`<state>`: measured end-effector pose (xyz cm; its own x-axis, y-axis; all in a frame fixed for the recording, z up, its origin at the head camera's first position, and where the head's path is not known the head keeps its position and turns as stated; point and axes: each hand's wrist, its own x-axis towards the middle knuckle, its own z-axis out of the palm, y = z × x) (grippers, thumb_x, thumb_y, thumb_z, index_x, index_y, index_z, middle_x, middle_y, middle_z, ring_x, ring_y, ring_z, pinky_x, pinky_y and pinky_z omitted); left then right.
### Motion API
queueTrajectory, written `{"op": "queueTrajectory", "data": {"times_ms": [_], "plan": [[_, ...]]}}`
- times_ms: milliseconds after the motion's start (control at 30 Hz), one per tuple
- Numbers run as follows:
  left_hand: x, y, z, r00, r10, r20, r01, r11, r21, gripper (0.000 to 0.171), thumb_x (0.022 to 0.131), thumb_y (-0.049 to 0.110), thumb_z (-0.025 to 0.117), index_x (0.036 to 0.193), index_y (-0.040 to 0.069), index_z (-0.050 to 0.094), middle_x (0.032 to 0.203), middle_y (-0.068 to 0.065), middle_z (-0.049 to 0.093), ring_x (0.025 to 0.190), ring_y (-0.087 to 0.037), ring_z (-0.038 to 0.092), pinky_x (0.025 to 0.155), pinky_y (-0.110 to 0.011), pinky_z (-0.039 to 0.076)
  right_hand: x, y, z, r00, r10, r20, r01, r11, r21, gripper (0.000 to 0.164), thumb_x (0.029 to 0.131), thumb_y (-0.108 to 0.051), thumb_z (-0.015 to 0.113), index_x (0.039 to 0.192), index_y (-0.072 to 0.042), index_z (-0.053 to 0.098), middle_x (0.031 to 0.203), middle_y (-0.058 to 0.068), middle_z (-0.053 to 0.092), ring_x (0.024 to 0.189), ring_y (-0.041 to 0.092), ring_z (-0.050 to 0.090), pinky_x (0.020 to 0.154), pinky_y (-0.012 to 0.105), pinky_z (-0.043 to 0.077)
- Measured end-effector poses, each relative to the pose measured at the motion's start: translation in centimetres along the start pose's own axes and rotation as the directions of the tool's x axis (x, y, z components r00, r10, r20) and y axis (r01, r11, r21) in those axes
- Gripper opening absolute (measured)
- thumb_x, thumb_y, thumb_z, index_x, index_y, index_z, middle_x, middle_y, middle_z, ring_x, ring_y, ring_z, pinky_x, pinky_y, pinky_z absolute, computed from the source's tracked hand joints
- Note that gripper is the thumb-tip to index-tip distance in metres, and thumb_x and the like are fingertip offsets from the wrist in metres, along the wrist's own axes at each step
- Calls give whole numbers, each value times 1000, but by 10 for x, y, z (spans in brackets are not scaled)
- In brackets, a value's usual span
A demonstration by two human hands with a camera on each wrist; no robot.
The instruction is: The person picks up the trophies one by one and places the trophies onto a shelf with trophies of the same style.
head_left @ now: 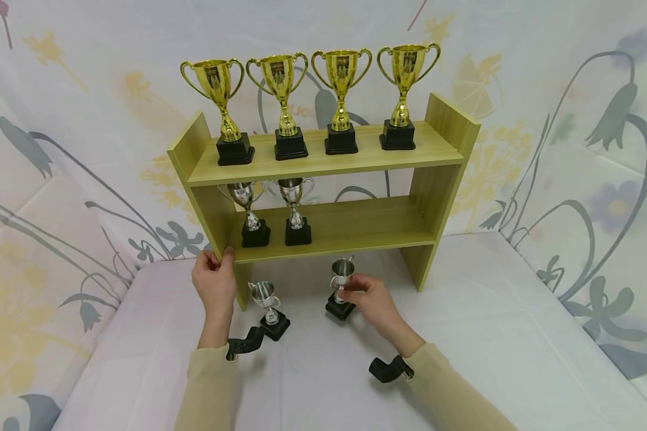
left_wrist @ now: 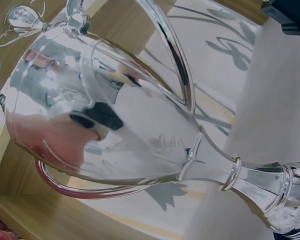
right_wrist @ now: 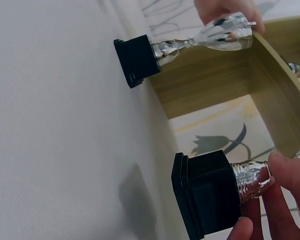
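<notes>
My right hand (head_left: 376, 302) pinches the stem of a small silver trophy (head_left: 342, 269) in front of the wooden shelf (head_left: 366, 227). In the right wrist view its black base (right_wrist: 212, 192) stands apart from its shadow on the table. My left hand (head_left: 215, 284) grips the shelf's left side panel, thumb on the front edge. Close beside that wrist a second silver trophy (head_left: 264, 294) stands on the table; its shiny cup (left_wrist: 100, 115) fills much of the left wrist view. Two more silver trophies (head_left: 250, 224) (head_left: 295, 206) stand at the left of the middle board.
Several gold trophies (head_left: 341, 72) with black bases stand in a row on the top board (head_left: 323, 166). A white cloth (head_left: 490, 335) covers the table. Flower-printed fabric (head_left: 571, 149) hangs behind and at both sides. Each wrist carries a black camera mount (head_left: 388, 369).
</notes>
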<state>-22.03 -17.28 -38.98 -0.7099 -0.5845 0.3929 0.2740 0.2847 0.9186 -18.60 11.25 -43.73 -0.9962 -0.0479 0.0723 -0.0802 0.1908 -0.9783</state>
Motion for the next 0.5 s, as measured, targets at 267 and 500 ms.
{"op": "queueTrajectory", "data": {"times_ms": [267,500], "plan": [[-1,1,0,1000,3,2,-3,1000,-7,32,89,13,69,71,10,42,59,4,33,54,-9,35,49,-23,26,-1,-3,-1,1000,-5,-13,5,1000,-17,17,81,-3,75,98,-3,75,96,5,73,95,19,63,84,35,48],[0,0,-1,1000,10,-1,-10,1000,-15,31,89,12,68,72,7,43,59,3,34,53,-6,36,49,-22,27,0,-4,-1,1000,-13,-7,13,1000,3,18,82,-2,75,100,-2,75,97,7,73,96,19,63,83,34,49]]}}
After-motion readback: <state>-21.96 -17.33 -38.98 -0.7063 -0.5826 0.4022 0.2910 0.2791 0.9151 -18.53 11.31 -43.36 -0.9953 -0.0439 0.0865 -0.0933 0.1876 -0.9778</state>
